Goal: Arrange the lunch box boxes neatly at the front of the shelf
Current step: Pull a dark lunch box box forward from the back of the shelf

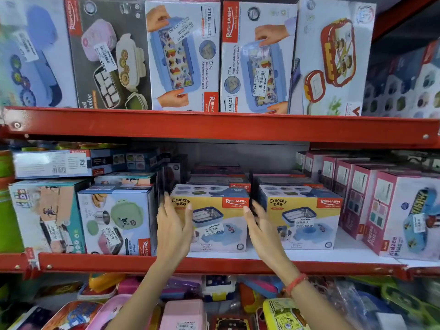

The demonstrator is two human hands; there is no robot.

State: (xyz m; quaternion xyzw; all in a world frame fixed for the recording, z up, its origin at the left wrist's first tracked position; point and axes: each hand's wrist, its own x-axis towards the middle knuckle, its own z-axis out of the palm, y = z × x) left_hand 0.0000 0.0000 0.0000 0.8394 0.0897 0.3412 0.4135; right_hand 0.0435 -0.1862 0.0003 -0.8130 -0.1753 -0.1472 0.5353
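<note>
Two yellow-and-blue "Crunchy Bite" lunch box boxes stand side by side near the front of the middle shelf [214, 262]. My left hand [172, 231] lies flat against the left side of the left box [214, 220], fingers spread. At that box's right edge, in the gap before the second box [302, 217], is my right hand [263, 231], also with fingers apart. Neither hand grips anything. More dark boxes are stacked behind both.
Left of my hands stands a white-green lunch box box [114, 222] and a kids box [45, 217]. Pink Kidzee Plus boxes [395, 215] line the right. Large boxes fill the upper shelf [214, 127]. Loose lunch boxes crowd the shelf below.
</note>
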